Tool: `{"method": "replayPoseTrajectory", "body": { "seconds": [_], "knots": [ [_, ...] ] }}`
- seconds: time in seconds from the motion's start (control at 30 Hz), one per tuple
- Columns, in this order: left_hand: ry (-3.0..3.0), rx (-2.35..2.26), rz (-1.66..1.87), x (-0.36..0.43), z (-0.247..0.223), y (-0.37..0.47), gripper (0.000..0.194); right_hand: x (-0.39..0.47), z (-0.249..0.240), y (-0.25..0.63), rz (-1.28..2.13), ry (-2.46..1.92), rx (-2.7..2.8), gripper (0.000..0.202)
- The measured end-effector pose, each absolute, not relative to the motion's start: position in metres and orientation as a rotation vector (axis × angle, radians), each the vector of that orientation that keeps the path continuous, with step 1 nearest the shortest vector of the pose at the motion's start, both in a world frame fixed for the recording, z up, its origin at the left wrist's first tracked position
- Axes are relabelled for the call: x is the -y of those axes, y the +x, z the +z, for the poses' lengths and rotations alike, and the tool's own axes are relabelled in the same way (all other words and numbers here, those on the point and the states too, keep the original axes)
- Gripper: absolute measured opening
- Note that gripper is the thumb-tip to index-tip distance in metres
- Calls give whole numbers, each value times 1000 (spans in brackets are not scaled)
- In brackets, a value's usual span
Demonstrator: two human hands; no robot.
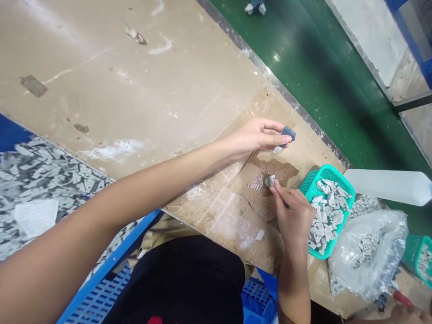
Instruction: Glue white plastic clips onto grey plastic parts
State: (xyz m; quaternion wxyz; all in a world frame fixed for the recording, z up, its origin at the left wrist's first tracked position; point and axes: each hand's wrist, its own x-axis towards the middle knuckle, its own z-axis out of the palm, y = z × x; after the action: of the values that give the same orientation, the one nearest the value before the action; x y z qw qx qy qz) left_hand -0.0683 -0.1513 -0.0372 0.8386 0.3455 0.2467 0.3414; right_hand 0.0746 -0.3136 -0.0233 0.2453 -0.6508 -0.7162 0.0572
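Observation:
My left hand (261,135) stretches over the worktable (189,90), its thumb and fingers closed on a dark blue-grey block (289,133). A small whitish piece (277,149) shows under that thumb. Closer to me, my right hand (292,202) pinches a small light grey piece (272,181) over a wet, brownish patch of the table. A small round greenish-grey thing (267,181) touches or lies just beside that piece. To the right of my right hand stands a green basket (351,191) of grey and white flat pieces.
A clear plastic bag (388,252) of pieces, a white bottle (388,185) and a second green basket (410,252) are at the right. Another person's hand (401,313) shows bottom right. Many loose pieces (74,184) fill a blue-edged bin at left.

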Motion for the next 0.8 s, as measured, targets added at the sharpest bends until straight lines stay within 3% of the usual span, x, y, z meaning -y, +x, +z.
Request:
{"method": "replayPoseTrajectory", "body": {
  "seconds": [0.8],
  "knots": [
    [871,-582,705,154,-37,-66,20,315,-28,75,87,-1785,2104,19]
  ]
}}
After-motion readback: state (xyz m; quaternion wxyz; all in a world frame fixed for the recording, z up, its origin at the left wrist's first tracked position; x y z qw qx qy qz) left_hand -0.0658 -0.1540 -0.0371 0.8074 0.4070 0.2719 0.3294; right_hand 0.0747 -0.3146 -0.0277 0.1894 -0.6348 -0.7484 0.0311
